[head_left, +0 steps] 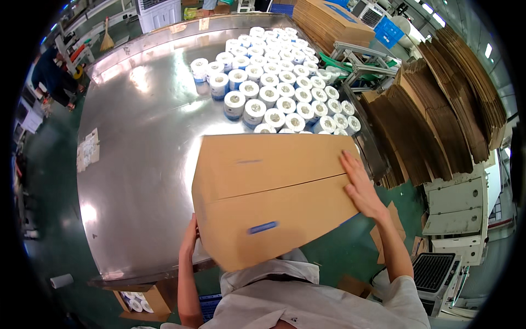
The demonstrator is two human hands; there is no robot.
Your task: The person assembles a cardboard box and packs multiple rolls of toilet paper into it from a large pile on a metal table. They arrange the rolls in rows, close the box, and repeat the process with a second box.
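Observation:
A brown cardboard box (268, 192) with closed top flaps and a small blue mark rests at the near edge of a shiny metal table (137, 153). My left hand (189, 240) grips the box's lower left corner from the side. My right hand (359, 183) lies flat, fingers spread, on the box's right edge. Behind the box stand several white paper rolls (274, 77) with blue wrappers, packed in rows on the table's far right part.
Stacks of flattened cardboard (433, 115) lean at the right, beside a metal conveyor frame (361, 63). A cream machine (455, 214) stands lower right. An open carton with rolls (139, 301) sits under the table. A person in dark clothes (52, 77) works far left.

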